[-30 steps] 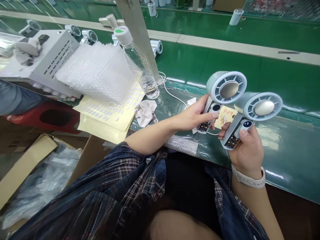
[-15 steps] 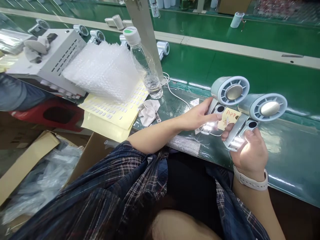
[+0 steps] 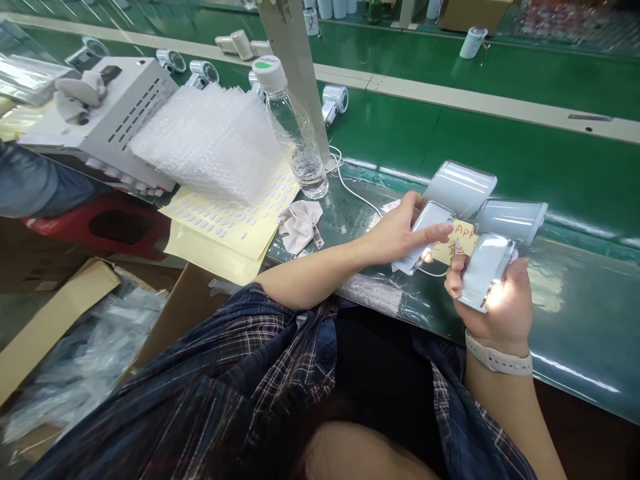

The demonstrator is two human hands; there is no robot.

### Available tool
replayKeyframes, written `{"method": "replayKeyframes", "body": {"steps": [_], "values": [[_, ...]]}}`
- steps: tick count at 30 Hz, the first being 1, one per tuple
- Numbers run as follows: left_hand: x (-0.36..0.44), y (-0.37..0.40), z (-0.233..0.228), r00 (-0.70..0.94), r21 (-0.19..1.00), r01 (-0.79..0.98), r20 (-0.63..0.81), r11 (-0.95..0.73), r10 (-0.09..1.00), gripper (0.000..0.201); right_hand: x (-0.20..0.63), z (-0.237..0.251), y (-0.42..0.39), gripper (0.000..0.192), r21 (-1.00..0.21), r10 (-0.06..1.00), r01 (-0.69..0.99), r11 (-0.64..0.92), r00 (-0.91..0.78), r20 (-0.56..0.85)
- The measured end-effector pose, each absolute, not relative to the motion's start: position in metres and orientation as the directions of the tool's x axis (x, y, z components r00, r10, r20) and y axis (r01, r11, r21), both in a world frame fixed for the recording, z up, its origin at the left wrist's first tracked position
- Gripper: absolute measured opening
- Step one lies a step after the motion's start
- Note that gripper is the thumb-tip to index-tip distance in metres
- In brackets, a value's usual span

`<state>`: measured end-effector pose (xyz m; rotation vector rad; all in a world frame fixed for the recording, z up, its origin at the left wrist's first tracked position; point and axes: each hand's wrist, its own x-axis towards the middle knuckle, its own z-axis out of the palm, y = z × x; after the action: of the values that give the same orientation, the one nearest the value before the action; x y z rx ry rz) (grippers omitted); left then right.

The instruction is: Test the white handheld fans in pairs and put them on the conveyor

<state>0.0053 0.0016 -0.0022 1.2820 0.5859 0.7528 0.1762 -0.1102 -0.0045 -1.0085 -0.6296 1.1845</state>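
Fans point(image 3: 453, 200), one gripped in each hand point(image 3: 400, 233), above green bench point(image 3: 575, 313).

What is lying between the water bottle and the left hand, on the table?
In the head view, a white cable and a crumpled cloth lie between the water bottle and the left hand.

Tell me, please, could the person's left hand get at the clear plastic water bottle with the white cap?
Probably not at once: the left hand already grips a pale handheld fan. The water bottle itself stands unobstructed.
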Motion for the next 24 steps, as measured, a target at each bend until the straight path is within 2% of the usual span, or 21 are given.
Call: {"method": "replayKeyframes", "body": {"steps": [3,8,12,14,17,21,24], "values": [[0.005,0.001,-0.003,0.684,0.978,-0.187,0.063,0.091,0.726,0.059,0.172,-0.001,-0.112,0.062,-0.895,0.941,-0.444,0.053,0.322,-0.104],[-0.004,-0.007,0.01,0.784,0.954,-0.275,0.154,0.115,0.601,0.058,0.164,0.013,-0.125,0.044,-0.893,0.905,-0.436,0.112,0.416,-0.09],[-0.01,-0.012,0.022,0.823,0.925,-0.316,0.157,0.212,0.545,0.053,0.165,0.019,-0.132,0.038,-0.919,0.878,-0.36,0.163,0.477,-0.031],[-0.009,-0.01,0.022,0.829,0.912,-0.327,0.151,0.248,0.538,0.055,0.166,0.021,-0.13,0.032,-0.913,0.872,-0.375,0.163,0.487,-0.044],[-0.001,-0.006,0.015,0.839,0.904,-0.328,0.146,0.273,0.524,0.066,0.167,0.024,-0.124,0.03,-0.877,0.897,-0.464,0.129,0.431,-0.096],[0.007,-0.005,0.006,0.906,0.895,-0.243,0.072,0.374,0.416,0.071,0.168,0.025,-0.117,0.033,-0.853,0.938,-0.518,0.07,0.325,-0.12],[0.01,-0.007,0.0,0.881,0.858,-0.271,0.04,0.435,0.471,0.065,0.168,0.023,-0.117,0.034,-0.852,0.942,-0.52,0.061,0.313,-0.123]]}}
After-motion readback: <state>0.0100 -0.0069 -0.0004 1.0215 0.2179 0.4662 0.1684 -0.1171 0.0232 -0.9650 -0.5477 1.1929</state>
